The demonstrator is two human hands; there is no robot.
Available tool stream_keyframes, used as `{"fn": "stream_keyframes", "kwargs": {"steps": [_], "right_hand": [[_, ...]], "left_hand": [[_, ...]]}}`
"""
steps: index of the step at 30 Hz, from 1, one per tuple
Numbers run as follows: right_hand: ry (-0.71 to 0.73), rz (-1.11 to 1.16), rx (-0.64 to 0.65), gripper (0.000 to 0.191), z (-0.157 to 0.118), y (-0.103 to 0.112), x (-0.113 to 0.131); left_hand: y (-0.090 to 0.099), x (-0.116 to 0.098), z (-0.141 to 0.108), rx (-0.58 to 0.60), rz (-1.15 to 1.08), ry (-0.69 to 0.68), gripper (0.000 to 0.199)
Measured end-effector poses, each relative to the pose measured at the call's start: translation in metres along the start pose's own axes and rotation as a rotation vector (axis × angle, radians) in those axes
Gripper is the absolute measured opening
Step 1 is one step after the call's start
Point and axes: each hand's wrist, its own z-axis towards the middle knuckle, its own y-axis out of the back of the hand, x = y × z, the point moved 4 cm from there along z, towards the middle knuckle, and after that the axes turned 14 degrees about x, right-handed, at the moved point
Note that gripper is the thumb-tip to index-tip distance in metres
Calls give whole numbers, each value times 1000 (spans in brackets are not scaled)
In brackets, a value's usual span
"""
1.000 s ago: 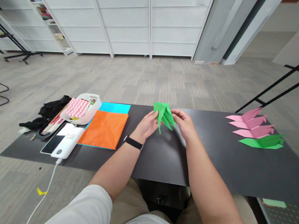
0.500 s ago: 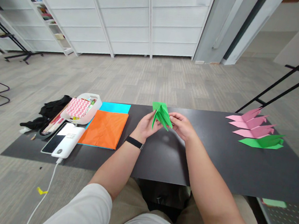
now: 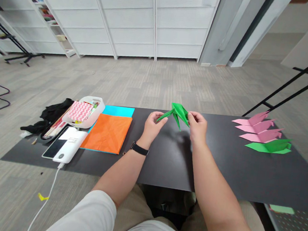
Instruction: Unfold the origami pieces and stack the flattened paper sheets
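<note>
A green folded paper crane (image 3: 180,112) is held up above the black table (image 3: 165,164), its pointed parts spread and one point hanging down in the middle. My left hand (image 3: 153,125) pinches the tip of its left point between thumb and fingers. On the other side, my right hand (image 3: 197,126) grips its right edge the same way. Off to the right lie several finished-looking paper cranes in a row: pink cranes (image 3: 261,132) and, nearest me, a green crane (image 3: 270,145).
Orange paper sheets (image 3: 108,132) lie over blue paper (image 3: 120,111) left of my hands. Beyond them are a white basket (image 3: 97,115), a phone (image 3: 54,149), a white power bank (image 3: 71,145) with a cable (image 3: 44,199), and a black cloth (image 3: 56,112).
The green crane has turned and shifted right, its points now spread apart. My right hand moved slightly right, and my left hand drew away from its middle to one point.
</note>
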Motion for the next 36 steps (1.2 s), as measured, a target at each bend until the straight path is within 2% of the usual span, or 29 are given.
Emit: {"fn": "stream_keyframes", "kwargs": {"steps": [4,8,12,19,22,25,29,33,36], "right_hand": [[11,-17,38,35,3,3,-1],[-22,63,47,36,10,16,-3],[-88,196,3,37,16,35,-3],[-79,312,-117,44,18,50,3],[-68,320,-133,46,19,50,4],[-52,301,-121,43,18,48,5],[-46,274,-97,42,14,39,6],[-61,228,-28,41,8,22,9],[-68,200,58,40,4,11,12]], "left_hand": [[6,4,2,-72,143,-7,16],[13,4,5,-93,148,-11,15],[17,3,5,-94,112,24,16],[20,10,6,-62,87,136,11],[19,3,4,-98,57,95,14],[16,-15,-3,-129,107,-22,33],[2,-36,-13,0,273,-120,51],[-4,-30,-14,60,316,-64,52],[-1,-19,-10,56,299,-4,39]]}}
